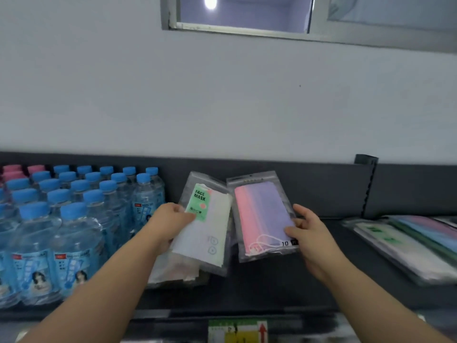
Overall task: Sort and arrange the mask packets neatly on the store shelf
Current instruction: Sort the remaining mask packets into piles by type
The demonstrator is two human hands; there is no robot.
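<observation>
My left hand point(170, 220) grips a clear packet of white masks with a green "FACE MASK" label point(206, 226), tilted up over a small heap of other packets point(173, 271) lying on the dark shelf point(272, 280). My right hand point(310, 232) holds a clear packet of pink-and-purple masks point(262, 214) by its right edge, thumb on the front. The two held packets stand side by side, nearly touching, both raised off the shelf.
Rows of blue-capped water bottles point(74, 219) fill the shelf's left side, close to my left arm. A flat stack of mask packets point(405, 246) lies at the right. A dark back panel point(321, 184) runs behind. A price label strip point(237, 330) edges the front.
</observation>
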